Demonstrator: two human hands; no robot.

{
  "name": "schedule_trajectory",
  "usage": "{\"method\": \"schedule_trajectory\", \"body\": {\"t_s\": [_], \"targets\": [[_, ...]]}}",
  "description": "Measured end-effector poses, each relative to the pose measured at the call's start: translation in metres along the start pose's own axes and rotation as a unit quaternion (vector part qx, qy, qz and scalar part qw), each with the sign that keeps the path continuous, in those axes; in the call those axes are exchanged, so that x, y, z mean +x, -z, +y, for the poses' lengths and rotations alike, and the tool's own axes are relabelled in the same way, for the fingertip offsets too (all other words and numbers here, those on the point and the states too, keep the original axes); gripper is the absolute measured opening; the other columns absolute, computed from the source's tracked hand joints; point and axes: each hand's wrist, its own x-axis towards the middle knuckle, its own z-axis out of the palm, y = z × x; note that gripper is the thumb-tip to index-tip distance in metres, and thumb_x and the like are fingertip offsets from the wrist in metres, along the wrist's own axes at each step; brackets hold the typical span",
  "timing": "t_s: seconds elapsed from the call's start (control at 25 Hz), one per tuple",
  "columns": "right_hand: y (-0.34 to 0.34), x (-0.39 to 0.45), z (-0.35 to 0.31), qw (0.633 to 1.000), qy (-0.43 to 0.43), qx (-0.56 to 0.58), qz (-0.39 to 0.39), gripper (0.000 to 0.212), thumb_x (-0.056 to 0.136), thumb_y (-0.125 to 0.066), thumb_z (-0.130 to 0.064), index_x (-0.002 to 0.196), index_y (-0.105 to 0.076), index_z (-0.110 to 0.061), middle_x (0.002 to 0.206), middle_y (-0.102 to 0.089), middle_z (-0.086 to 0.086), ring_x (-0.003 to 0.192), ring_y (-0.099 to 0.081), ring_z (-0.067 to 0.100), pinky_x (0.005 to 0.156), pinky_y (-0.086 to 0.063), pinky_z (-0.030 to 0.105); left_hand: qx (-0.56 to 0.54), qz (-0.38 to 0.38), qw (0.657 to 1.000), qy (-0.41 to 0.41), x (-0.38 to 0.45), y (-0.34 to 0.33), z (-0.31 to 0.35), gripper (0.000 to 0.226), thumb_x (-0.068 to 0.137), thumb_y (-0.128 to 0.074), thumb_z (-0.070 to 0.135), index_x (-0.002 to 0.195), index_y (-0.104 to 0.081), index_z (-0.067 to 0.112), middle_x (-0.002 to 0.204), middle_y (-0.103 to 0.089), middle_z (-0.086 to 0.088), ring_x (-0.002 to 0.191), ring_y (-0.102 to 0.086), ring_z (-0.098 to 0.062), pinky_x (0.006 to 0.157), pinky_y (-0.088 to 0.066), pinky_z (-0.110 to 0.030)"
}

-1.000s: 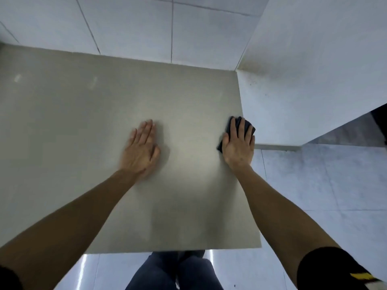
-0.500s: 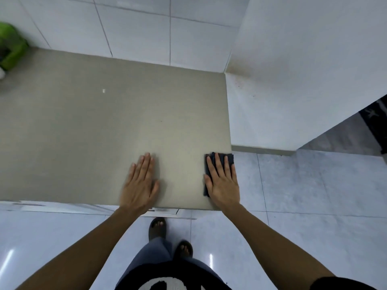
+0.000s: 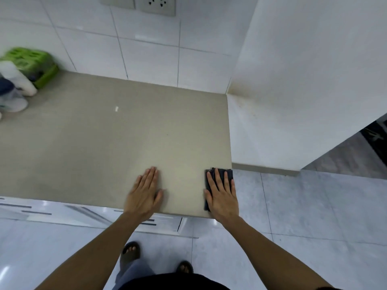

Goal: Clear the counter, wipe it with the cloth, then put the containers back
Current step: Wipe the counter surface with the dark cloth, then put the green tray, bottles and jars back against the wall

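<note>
The beige counter (image 3: 109,143) fills the middle of the view. A dark folded cloth (image 3: 209,181) lies at its front right corner, pressed flat under my right hand (image 3: 222,195), whose fingers are spread over it. My left hand (image 3: 144,195) rests flat on the bare counter near the front edge, fingers together, holding nothing. At the far left stand the containers: a green basket (image 3: 31,63), a white bottle (image 3: 18,78) and a dark-capped jar (image 3: 8,95), all blurred.
A white wall block (image 3: 293,101) borders the counter's right side. Tiled wall with sockets (image 3: 157,5) runs along the back. A small white speck (image 3: 116,109) lies mid-counter. Grey floor tiles and my feet show below the front edge.
My right hand has dragged the cloth from the counter's right side toward the front edge. My left hand slid back with it. The view has pulled back, showing the containers at the left.
</note>
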Motion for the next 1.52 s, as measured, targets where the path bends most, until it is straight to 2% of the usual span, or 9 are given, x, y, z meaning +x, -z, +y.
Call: {"method": "schedule_trajectory", "body": {"t_s": [0.12, 0.24, 0.4, 0.6, 0.76, 1.0, 1.2, 1.36, 1.52], "targets": [[0.005, 0.004, -0.004, 0.999, -0.005, 0.025, 0.019, 0.057, 0.101, -0.020, -0.049, 0.155, -0.013, -0.032, 0.164, -0.007, -0.006, 0.152, 0.004, 0.020, 0.122, 0.008, 0.040, 0.018, 0.000, 1.000, -0.015, 0.008, 0.013, -0.015, 0.088, 0.077, 0.013, 0.053, 0.154, 0.000, 0.011, 0.163, 0.002, -0.004, 0.151, 0.003, -0.017, 0.121, 0.006, -0.031], [0.011, 0.010, -0.014, 0.998, -0.019, 0.035, 0.051, 0.051, 0.101, -0.033, -0.044, 0.148, -0.039, -0.024, 0.159, -0.028, -0.002, 0.150, -0.018, 0.023, 0.123, -0.006, 0.042, 0.010, 0.008, 1.000, -0.019, 0.017, 0.031, -0.041, 0.087, 0.078, 0.011, 0.054, 0.155, -0.002, 0.016, 0.164, 0.001, -0.001, 0.151, 0.001, -0.015, 0.122, 0.003, -0.031], [0.016, 0.021, -0.041, 0.995, -0.045, 0.036, 0.087, 0.042, 0.098, -0.044, -0.034, 0.135, -0.055, -0.018, 0.151, -0.044, 0.002, 0.142, -0.035, 0.025, 0.119, -0.021, 0.044, -0.009, 0.002, 0.999, -0.045, 0.034, 0.052, -0.085, 0.060, 0.098, -0.024, 0.046, 0.153, -0.015, 0.024, 0.162, -0.013, 0.004, 0.148, -0.016, -0.012, 0.122, -0.010, -0.029], [0.023, 0.054, -0.102, 0.992, -0.054, 0.053, 0.102, 0.037, 0.099, -0.045, -0.036, 0.132, -0.056, -0.025, 0.151, -0.042, -0.004, 0.140, -0.035, 0.020, 0.115, -0.027, 0.039, -0.019, 0.039, 0.997, -0.064, 0.064, 0.080, -0.162, 0.052, 0.097, -0.038, 0.041, 0.147, -0.032, 0.027, 0.154, -0.033, 0.006, 0.142, -0.030, -0.012, 0.117, -0.022, -0.028], [0.041, 0.109, -0.201, 0.989, -0.037, 0.060, 0.131, 0.034, 0.098, -0.047, -0.036, 0.129, -0.058, -0.027, 0.149, -0.044, -0.006, 0.137, -0.037, 0.018, 0.112, -0.028, 0.034, -0.006, 0.080, 0.995, -0.056, 0.084, 0.119, -0.264, 0.049, 0.097, -0.041, 0.039, 0.144, -0.039, 0.025, 0.150, -0.040, 0.004, 0.139, -0.035, -0.015, 0.113, -0.028, -0.031], [0.076, 0.199, -0.378, 0.983, 0.003, 0.073, 0.166, 0.033, 0.097, -0.047, -0.038, 0.125, -0.059, -0.027, 0.146, -0.046, -0.007, 0.135, -0.039, 0.017, 0.108, -0.030, 0.033, 0.034, 0.094, 0.994, -0.050, 0.106, 0.193, -0.433, 0.048, 0.096, -0.041, 0.040, 0.142, -0.040, 0.025, 0.148, -0.042, 0.004, 0.134, -0.040, -0.018, 0.110, -0.033, -0.035], [0.095, 0.260, -0.487, 0.985, 0.042, 0.066, 0.155, 0.036, 0.097, -0.043, -0.039, 0.128, -0.056, -0.027, 0.146, -0.045, -0.008, 0.134, -0.038, 0.015, 0.107, -0.031, 0.032, 0.050, 0.136, 0.988, -0.045, 0.145, 0.242, -0.526, 0.045, 0.095, -0.046, 0.037, 0.136, -0.048, 0.019, 0.139, -0.051, 0.000, 0.125, -0.048, -0.023, 0.101, -0.038, -0.037], [0.107, 0.309, -0.551, 0.987, 0.069, 0.065, 0.131, 0.040, 0.095, -0.046, -0.041, 0.130, -0.054, -0.024, 0.140, -0.047, -0.007, 0.129, -0.042, 0.018, 0.104, -0.034, 0.033, 0.032, 0.157, 0.987, 0.010, 0.186, 0.269, -0.578, 0.046, 0.093, -0.047, 0.036, 0.136, -0.048, 0.019, 0.137, -0.052, -0.002, 0.126, -0.047, -0.026, 0.101, -0.039, -0.041], [0.111, 0.369, -0.605, 0.987, 0.023, 0.147, 0.059, 0.048, 0.091, -0.053, -0.048, 0.132, -0.053, -0.022, 0.134, -0.051, -0.004, 0.123, -0.048, 0.019, 0.094, -0.042, 0.032, -0.023, 0.136, 0.985, 0.105, 0.238, 0.291, -0.625, 0.054, 0.094, -0.043, 0.046, 0.138, -0.044, 0.015, 0.139, -0.048, -0.007, 0.129, -0.042, -0.029, 0.102, -0.038, -0.045]]}}
